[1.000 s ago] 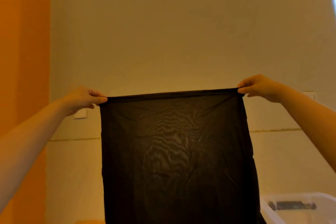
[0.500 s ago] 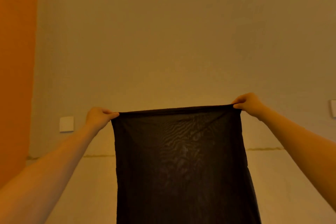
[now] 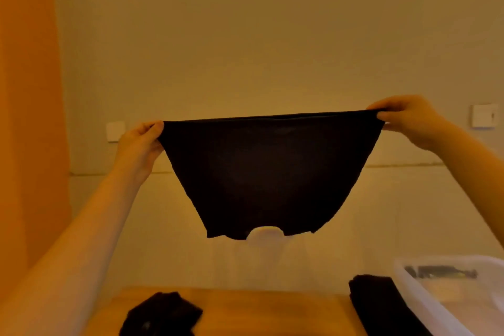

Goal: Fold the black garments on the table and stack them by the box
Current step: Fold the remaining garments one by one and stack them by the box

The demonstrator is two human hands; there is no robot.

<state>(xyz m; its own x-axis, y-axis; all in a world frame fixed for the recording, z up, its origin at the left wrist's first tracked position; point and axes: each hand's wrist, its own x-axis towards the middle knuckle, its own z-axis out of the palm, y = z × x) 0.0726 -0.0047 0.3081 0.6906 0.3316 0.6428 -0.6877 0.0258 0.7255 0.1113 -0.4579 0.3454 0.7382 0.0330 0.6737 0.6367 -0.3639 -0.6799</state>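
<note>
Now that the garment [image 3: 268,172] hangs shorter than a second ago, apparently doubled, both hands' fingers [image 3: 156,128] pinching its top corners, it looks ready to lay on the table [image 3: 272,308].

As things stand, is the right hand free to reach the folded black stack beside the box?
Probably not yet. The right hand pinches one top corner of the black garment, the left hand the other. The path down to the folded stack by the clear box looks open otherwise.
</note>
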